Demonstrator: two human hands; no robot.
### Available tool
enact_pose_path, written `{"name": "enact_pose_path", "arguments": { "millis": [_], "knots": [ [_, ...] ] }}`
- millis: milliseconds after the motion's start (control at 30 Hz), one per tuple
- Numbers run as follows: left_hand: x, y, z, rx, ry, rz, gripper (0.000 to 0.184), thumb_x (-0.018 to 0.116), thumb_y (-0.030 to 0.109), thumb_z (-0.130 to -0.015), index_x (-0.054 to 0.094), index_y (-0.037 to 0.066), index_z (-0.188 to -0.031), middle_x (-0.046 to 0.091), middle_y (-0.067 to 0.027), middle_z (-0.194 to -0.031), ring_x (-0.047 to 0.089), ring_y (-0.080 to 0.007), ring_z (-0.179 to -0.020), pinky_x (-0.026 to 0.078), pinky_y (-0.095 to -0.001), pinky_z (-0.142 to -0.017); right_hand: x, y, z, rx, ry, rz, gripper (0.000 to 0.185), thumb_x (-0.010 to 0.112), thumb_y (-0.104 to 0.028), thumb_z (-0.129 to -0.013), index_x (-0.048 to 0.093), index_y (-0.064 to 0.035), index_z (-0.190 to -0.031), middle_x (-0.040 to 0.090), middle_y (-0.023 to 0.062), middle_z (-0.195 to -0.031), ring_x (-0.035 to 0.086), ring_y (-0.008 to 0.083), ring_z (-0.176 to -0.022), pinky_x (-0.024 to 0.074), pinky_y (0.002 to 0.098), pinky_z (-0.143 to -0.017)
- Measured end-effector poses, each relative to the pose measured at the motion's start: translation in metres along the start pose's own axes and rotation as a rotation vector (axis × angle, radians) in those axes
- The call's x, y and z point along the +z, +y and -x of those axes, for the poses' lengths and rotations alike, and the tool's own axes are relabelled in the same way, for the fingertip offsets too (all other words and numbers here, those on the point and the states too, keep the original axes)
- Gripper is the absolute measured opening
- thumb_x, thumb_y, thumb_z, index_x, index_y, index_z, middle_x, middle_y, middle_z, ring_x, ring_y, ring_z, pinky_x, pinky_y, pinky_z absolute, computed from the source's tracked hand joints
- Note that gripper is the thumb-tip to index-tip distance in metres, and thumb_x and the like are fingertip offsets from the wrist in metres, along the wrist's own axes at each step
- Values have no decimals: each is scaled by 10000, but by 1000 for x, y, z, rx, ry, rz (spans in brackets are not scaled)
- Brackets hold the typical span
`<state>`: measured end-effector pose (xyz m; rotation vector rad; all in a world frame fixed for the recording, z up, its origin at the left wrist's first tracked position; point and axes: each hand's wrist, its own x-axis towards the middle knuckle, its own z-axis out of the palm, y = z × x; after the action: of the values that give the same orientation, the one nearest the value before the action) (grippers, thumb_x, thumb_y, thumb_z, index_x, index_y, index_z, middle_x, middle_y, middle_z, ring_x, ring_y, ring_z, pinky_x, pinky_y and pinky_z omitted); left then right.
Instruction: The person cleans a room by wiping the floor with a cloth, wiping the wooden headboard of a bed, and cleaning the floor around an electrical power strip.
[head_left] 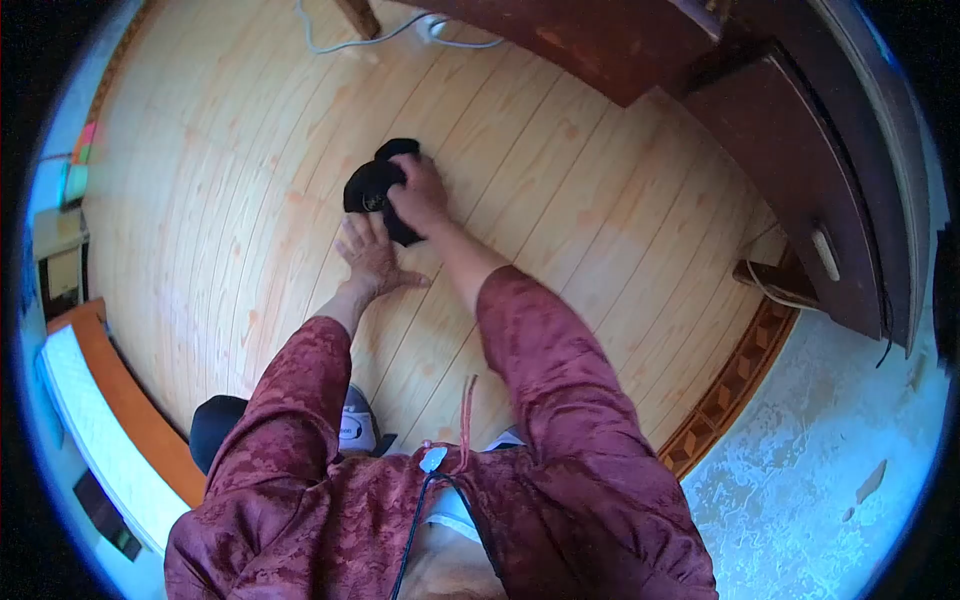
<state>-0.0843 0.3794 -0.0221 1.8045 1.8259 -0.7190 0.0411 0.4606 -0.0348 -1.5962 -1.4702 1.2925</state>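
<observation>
A soft black cloth item with a small pale mark lies on the wood-plank floor; its exact kind does not show clearly. My right hand is closed on its right side, with part of the black cloth showing above and below the fingers. Flat and spread, my left hand has its fingertips at the lower edge of the cloth, and the thumb points right. Whether those fingertips press on the cloth or only on the floor, I cannot tell.
Dark wooden furniture stands along the upper right. A grey cable runs over the floor at the top, beside a wooden leg. An orange-edged white piece of furniture is at left. A shoe shows below my left sleeve.
</observation>
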Motion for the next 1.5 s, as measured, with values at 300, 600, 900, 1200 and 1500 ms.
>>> {"name": "enact_pose_path", "arguments": {
  "millis": [300, 600, 900, 1200, 1500],
  "knots": [
    [-14, 0, 13, 40, -2, 88, 1494, 804, 705, -469, -98, 142, -1519, -138, -266, -1551, -153, -521, -1395, 35, -726, -1051, -217, 66, 102, 236, 448, -899, 492, 644, -79, -784, 513, -44, -1257, 583, 104, -1175, 569, 255, -1045, 465, 378, -937],
    [-17, -48, 7, 267, 173, 60, 1341, 779, 674, -561, 33, 123, -1529, 12, -228, -1572, -18, -474, -1431, 81, -684, -1086, -283, 144, 328, 1127, 407, 782, 654, 544, -318, -943, 227, -235, -1509, 179, 233, -1536, 363, 345, -1350, 351, 522, -1056],
    [-71, -159, -50, -157, 261, 263, 1324, 770, 701, -548, 86, 126, -1526, 92, -197, -1574, 27, -441, -1441, 72, -703, -1073, -242, 143, 212, 1146, 606, 746, 771, 663, -402, -813, 294, -239, -1470, 325, 272, -1428, 533, 406, -1156, 511, 495, -884],
    [-77, -150, -77, -245, -23, 267, 1540, 823, 710, -435, -121, 150, -1515, -163, -217, -1562, -185, -462, -1412, 18, -705, -1067, -69, 7, 22, 507, 371, 904, 732, 638, -392, -781, 356, -185, -1424, 403, 292, -1371, 427, 484, -1217, 373, 564, -990],
    [-85, -156, -73, -218, -101, 266, 1491, 813, 672, -514, -170, 143, -1502, -164, -239, -1555, -173, -481, -1408, 45, -714, -1062, -1, -69, -18, 184, -125, 559, 603, 622, -185, -730, 511, -98, -1316, 514, 268, -1240, 482, 422, -1185, 397, 423, -1019]
  ]
}}
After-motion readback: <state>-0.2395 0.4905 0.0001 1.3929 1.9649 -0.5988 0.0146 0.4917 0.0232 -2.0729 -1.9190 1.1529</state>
